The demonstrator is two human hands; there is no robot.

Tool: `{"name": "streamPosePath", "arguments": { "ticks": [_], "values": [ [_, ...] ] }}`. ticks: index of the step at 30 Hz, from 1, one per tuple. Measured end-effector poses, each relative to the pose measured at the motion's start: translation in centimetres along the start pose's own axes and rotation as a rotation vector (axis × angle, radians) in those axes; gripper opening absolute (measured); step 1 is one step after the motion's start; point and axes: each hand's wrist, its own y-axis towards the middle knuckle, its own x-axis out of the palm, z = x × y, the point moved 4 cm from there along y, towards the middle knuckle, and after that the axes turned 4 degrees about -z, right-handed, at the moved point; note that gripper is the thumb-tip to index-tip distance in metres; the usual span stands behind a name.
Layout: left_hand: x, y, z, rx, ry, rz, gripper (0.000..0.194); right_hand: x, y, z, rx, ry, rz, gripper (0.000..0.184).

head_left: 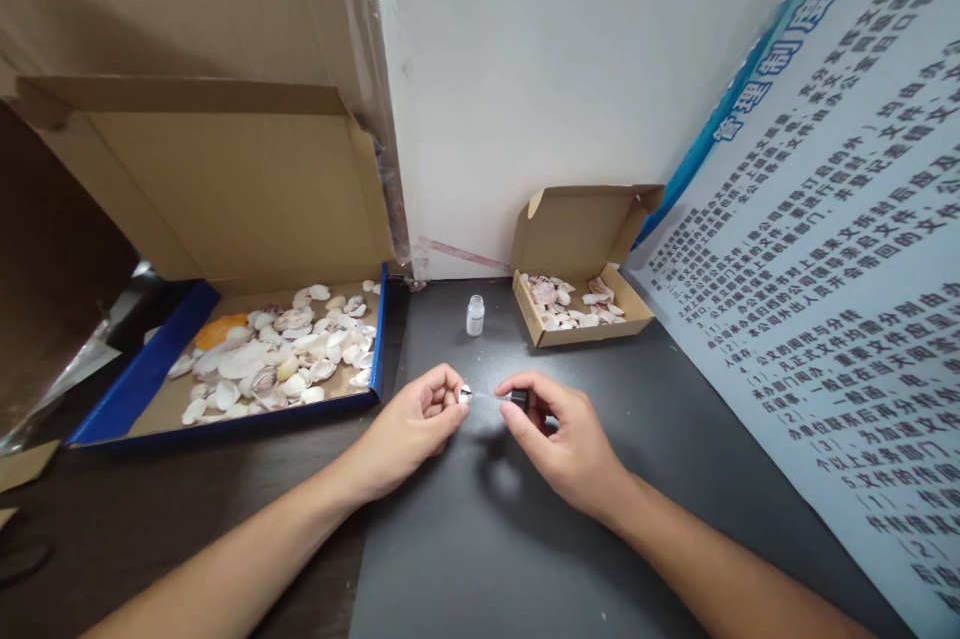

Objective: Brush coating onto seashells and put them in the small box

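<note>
Pinched in the fingertips of my left hand (420, 424) is a small white seashell (465, 396), mostly covered by the fingers. My right hand (559, 429) grips the black cap of a brush applicator (519, 399). Its thin, clear stem points left, and the tip meets the shell or lies right at it. Just beyond both hands, a small white bottle (475, 317) stands upright and uncapped on the dark table.
On the left, an open blue-edged cardboard box (381, 339) holds many seashells (300, 344). A smaller open cardboard box (637, 314) with shells sits at the back right. A printed poster (810, 269) leans along the right side, and a white wall (540, 69) rises behind.
</note>
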Motion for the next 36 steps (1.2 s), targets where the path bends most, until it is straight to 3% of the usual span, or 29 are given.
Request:
{"name": "streamPosePath", "arguments": {
  "ticks": [3,7,11,16,36],
  "values": [
    [-0.1,-0.1,0.1,-0.006,0.032,0.014,0.03,-0.1,0.0,0.0,0.01,0.005,0.04,0.016],
    [-0.1,-0.2,0.3,-0.039,0.035,0.003,0.026,0.0,-0.2,-0.2,-0.006,0.013,-0.006,0.016],
    [-0.2,-0.1,0.2,-0.055,-0.011,0.003,0.026,-0.2,-0.2,-0.1,0.01,0.002,0.042,0.016],
    [-0.3,0.0,0.3,-0.058,-0.096,0.004,0.031,0.0,-0.1,-0.1,0.004,0.01,0.009,0.016],
    [0.0,-0.3,1.1,-0.088,-0.273,0.063,0.023,-0.3,0.0,-0.1,0.036,-0.008,0.053,0.018]
  ]
}}
